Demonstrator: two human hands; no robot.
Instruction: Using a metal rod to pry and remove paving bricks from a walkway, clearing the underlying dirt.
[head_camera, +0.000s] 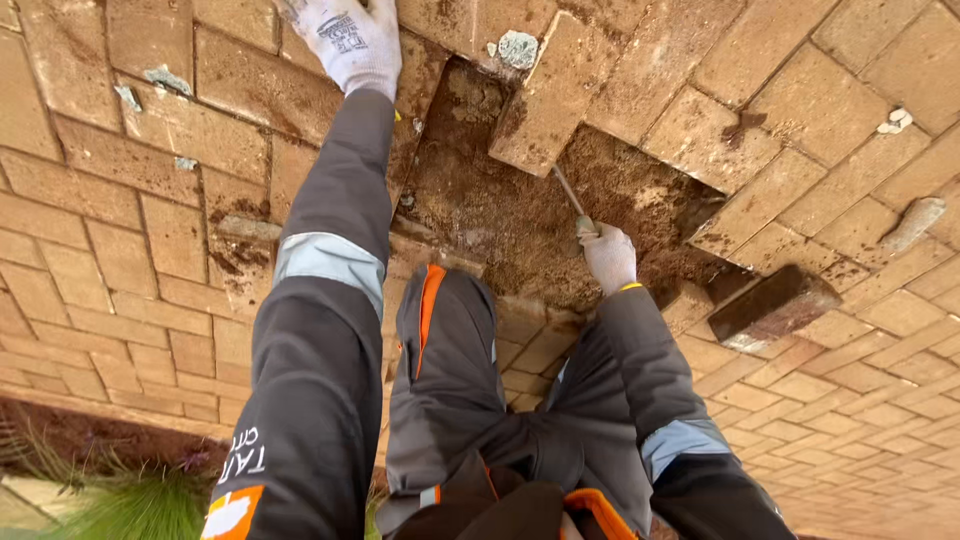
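My right hand (608, 255) is closed around the handle of a thin metal tool (569, 190), its tip under a tilted paving brick (555, 95) at the edge of the bare sand bed (520, 220). My left hand (352, 42) rests flat, fingers spread, on the brick paving (170, 160). A loose brick (772, 305) lies at the right.

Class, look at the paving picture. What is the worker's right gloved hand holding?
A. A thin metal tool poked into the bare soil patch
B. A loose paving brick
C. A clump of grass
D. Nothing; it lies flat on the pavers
A: the right hand grips a thin metal tool angled into the bare soil patch.
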